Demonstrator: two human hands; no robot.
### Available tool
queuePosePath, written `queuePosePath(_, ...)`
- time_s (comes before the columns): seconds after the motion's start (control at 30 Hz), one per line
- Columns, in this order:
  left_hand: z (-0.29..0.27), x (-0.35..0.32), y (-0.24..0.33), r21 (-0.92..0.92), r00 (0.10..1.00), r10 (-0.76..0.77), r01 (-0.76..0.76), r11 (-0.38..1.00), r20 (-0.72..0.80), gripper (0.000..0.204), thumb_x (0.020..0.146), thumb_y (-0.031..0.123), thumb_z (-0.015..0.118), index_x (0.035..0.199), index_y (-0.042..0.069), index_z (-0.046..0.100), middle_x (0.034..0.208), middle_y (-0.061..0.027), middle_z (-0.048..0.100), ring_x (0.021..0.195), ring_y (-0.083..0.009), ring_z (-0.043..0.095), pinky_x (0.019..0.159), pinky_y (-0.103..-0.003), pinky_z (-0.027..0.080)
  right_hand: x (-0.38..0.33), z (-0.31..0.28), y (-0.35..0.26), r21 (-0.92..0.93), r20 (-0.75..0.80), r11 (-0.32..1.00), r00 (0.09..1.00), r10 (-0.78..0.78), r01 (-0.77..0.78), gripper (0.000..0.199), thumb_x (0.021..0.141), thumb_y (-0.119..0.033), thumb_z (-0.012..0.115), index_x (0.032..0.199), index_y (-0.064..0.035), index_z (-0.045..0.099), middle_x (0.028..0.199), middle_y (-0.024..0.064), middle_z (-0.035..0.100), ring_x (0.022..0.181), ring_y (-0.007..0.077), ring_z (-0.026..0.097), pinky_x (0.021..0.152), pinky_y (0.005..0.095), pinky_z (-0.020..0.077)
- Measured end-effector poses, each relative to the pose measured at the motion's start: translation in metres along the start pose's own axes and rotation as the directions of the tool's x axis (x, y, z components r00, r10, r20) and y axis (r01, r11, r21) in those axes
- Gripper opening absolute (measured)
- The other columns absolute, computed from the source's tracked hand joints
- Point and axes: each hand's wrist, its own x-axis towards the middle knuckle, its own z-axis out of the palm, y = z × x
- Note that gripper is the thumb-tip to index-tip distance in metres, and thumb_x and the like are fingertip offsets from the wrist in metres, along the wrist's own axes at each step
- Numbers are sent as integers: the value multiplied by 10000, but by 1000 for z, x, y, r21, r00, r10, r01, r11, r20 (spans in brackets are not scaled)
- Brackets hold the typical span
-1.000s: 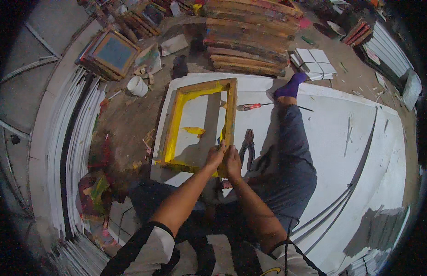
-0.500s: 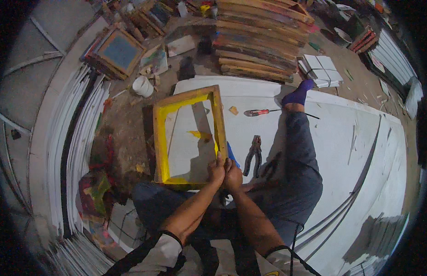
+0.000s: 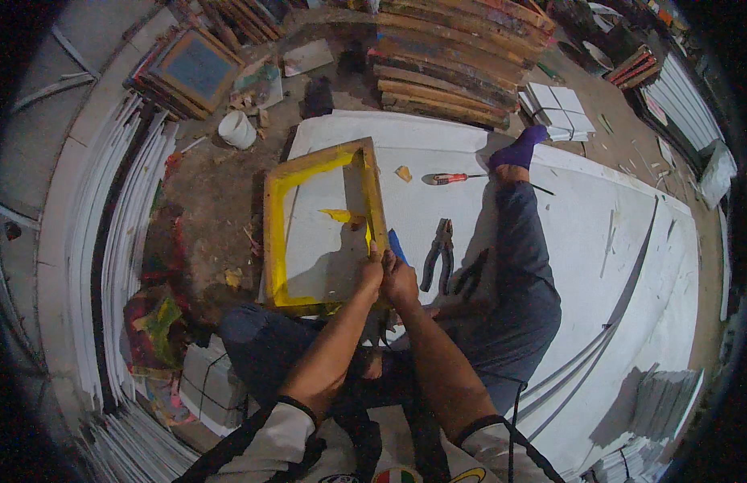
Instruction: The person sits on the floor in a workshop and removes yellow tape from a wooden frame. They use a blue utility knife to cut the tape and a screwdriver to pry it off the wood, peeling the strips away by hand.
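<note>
A wooden screen frame (image 3: pixel 274 241), smeared yellow along its inner border, lies tilted on the white sheet in front of my lap. White shows through most of its opening, and a yellow scrap (image 3: pixel 341 216) sits inside. My left hand (image 3: pixel 370 276) grips the frame's right side near its lower corner. Right beside it, my right hand (image 3: pixel 401 282) is closed against the outer edge; what its fingers hold is hidden. A blue piece (image 3: pixel 397 245) pokes out just beyond those fingers. To their right lie dark-handled pliers (image 3: pixel 440 256), and farther off a red-handled screwdriver (image 3: pixel 450 179).
My outstretched leg (image 3: pixel 524 241) with a purple sock crosses the white sheet (image 3: pixel 615 266). Stacked wooden frames (image 3: pixel 446 68) stand at the back. A white cup (image 3: pixel 237 130) is on the floor at left, near paper stacks (image 3: pixel 92 241). Dark strips (image 3: pixel 631 298) lie at right.
The whole view has shifted slightly, and things sit a little higher and farther left. Both hands remain at the frame's right side, slightly farther up it, with the right wrist turned a little.
</note>
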Motion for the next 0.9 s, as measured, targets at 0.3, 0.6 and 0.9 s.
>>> queuePosePath(0.3, -26, 10, -10, 86, 971, 159, -176, 981, 178, 769, 972, 675, 485, 1326, 0, 584, 1222, -164, 648, 1130, -260, 600, 972, -412, 467, 8, 1, 2, -89, 19, 994, 998, 62, -60, 730, 1011, -630, 309, 1179, -13, 662, 965, 317, 688, 990, 511, 654, 858, 562, 503)
queuePosePath(0.6, -71, 14, -26, 392, 822, 258, -487, 781, 508, 649, 981, 593, 538, 1255, 16, 653, 1136, -152, 707, 1091, -269, 652, 927, -414, 509, 8, 6, 9, 32, -70, 993, 991, -112, 115, 625, 1048, -521, 343, 1168, 4, 659, 904, 308, 693, 936, 486, 684, 792, 519, 532)
queuePosePath(0.9, -47, 22, -37, 393, 817, 482, -575, 718, 316, 685, 1003, 642, 407, 992, 15, 682, 865, -264, 681, 836, -483, 658, 727, -526, 505, 10, 4, 4, -34, -46, 991, 990, -132, 131, 621, 1050, -509, 344, 1215, 6, 648, 1027, 326, 685, 1040, 504, 644, 867, 532, 510)
